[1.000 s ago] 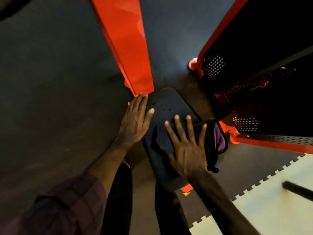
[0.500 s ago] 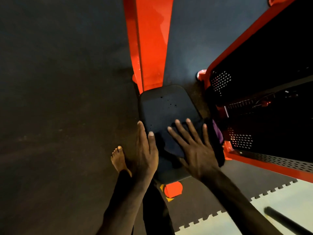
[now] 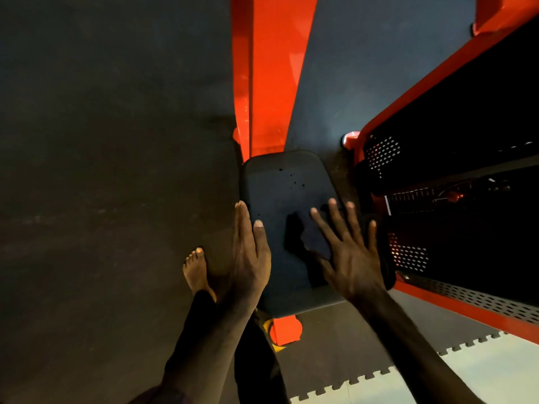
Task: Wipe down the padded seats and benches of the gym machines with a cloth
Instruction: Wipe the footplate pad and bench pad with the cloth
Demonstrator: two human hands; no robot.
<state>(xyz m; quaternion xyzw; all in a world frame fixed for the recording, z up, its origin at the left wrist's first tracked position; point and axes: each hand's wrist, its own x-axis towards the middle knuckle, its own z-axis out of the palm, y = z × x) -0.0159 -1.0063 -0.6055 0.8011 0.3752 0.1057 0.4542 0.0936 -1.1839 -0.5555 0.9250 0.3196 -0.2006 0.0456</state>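
Padding filled the middle of our view: the dark seat pad [image 3: 287, 228] lay below us, its rounded far edge butting against the orange post [image 3: 271, 74] at twelve o'clock and its near edge ending just above an orange bracket [image 3: 285, 330] at six. Our left hand [image 3: 248, 260] lay flat with straight fingers along the pad's nine o'clock edge, holding nothing. Our right hand [image 3: 350, 255] was spread wide, fingers straight, pressing the dark cloth [image 3: 315, 243] onto the pad toward its three o'clock side; the cloth reached out past that edge beside our little finger. The two hands were apart, with bare pad between them. Close at three o'clock stood the orange-framed machine housing [image 3: 455, 205] with perforated black panels. At nine o'clock the dark floor [image 3: 102, 199] lay open, where our bare foot [image 3: 197, 272] stood just beside the left hand. At five o'clock a pale interlocking mat [image 3: 481, 371] met the dark one.
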